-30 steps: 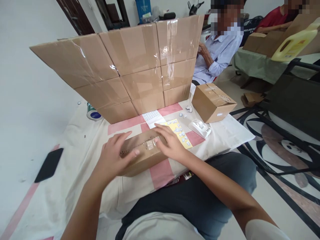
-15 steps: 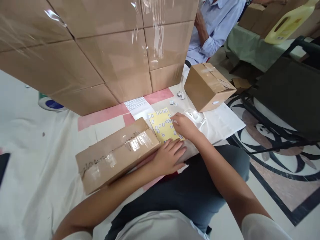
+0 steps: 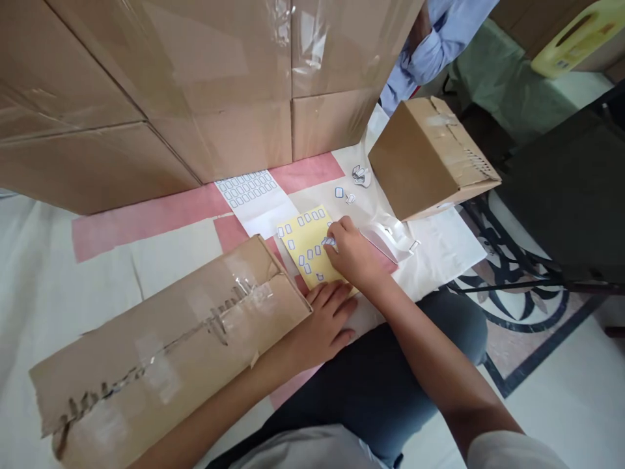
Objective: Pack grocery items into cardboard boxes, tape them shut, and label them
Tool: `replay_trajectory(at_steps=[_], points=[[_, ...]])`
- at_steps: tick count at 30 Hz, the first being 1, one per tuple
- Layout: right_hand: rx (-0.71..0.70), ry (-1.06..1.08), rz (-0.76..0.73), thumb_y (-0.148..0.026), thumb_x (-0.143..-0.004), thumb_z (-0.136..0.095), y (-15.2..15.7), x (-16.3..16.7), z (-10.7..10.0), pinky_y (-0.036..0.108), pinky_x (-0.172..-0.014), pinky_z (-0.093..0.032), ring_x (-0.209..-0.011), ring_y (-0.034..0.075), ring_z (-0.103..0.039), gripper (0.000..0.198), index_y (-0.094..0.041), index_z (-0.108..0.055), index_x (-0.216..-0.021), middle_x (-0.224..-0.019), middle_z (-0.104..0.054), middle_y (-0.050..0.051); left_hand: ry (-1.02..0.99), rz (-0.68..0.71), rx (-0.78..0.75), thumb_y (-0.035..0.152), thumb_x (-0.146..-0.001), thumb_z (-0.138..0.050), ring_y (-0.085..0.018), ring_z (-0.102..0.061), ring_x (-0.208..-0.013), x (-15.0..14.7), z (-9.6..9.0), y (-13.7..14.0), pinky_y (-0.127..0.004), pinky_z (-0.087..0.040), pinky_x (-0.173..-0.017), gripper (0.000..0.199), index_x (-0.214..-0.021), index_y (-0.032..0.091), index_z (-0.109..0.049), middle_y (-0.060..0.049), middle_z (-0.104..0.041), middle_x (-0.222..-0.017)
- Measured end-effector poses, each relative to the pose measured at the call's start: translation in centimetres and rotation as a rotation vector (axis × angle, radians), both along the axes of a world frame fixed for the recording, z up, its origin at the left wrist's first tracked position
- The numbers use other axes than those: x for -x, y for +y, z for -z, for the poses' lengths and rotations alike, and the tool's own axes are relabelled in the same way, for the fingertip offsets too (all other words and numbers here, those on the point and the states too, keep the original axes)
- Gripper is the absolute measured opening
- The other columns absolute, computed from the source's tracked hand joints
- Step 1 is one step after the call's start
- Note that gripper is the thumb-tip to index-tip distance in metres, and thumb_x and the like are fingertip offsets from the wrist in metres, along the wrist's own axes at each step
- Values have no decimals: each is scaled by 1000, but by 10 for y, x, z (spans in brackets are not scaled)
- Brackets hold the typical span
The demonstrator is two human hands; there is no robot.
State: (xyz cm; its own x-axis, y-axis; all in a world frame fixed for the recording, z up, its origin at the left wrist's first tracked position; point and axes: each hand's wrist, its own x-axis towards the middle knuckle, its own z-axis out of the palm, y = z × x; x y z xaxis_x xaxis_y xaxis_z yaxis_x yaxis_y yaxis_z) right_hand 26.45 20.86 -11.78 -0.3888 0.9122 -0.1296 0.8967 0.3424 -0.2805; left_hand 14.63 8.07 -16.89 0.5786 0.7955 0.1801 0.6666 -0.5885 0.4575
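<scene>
A yellow sheet (image 3: 312, 264) lies on the cloth, dotted with several small white paper pieces outlined in blue. My right hand (image 3: 355, 255) is over its right side, thumb and fingers pinched together at a small cluster of these paper pieces (image 3: 329, 241); the fingertips partly hide what they grip. My left hand (image 3: 326, 319) rests palm down with its fingers spread, the fingertips on the sheet's near edge. Just beyond the sheet is a white page (image 3: 258, 212) printed with rows of blue-outlined shapes. Right of my right hand lies a white curved plastic object (image 3: 388, 241).
A long taped cardboard box (image 3: 170, 352) lies beside my left forearm. Wrapped, stacked cartons (image 3: 219, 98) rise behind the sheets. Another box (image 3: 430, 156) stands at the right, near paper scraps (image 3: 361, 176). A person in a blue shirt (image 3: 439, 49) is beyond; a dark chair (image 3: 571, 195) is far right.
The view has come closer and tilted downward. My right hand's fingers have closed in on the clustered paper pieces. My left hand stays at the sheet's near edge.
</scene>
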Motion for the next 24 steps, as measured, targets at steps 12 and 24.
replay_trajectory(at_steps=[12,24], points=[[285,740,79,-22,-91,-63,-10,-15,1,27,-62,-43,-66,13,-54,7,-20,-56,-91,-75,-59,-2,-320,-72,87,26,-95,-62,-28,-56,-126,7,-7,-1,-44,-44,-109,37,-131,18,-56,-13,-61,-135],[356,1067,89,-17,-95,-64,-84,-45,8,21,-63,-48,-78,10,-64,20,-20,-58,-114,-92,-66,2,-755,-328,454,29,-98,-61,-8,-56,-70,24,-13,-6,-18,-44,-64,12,-92,22,-55,4,-60,-80]])
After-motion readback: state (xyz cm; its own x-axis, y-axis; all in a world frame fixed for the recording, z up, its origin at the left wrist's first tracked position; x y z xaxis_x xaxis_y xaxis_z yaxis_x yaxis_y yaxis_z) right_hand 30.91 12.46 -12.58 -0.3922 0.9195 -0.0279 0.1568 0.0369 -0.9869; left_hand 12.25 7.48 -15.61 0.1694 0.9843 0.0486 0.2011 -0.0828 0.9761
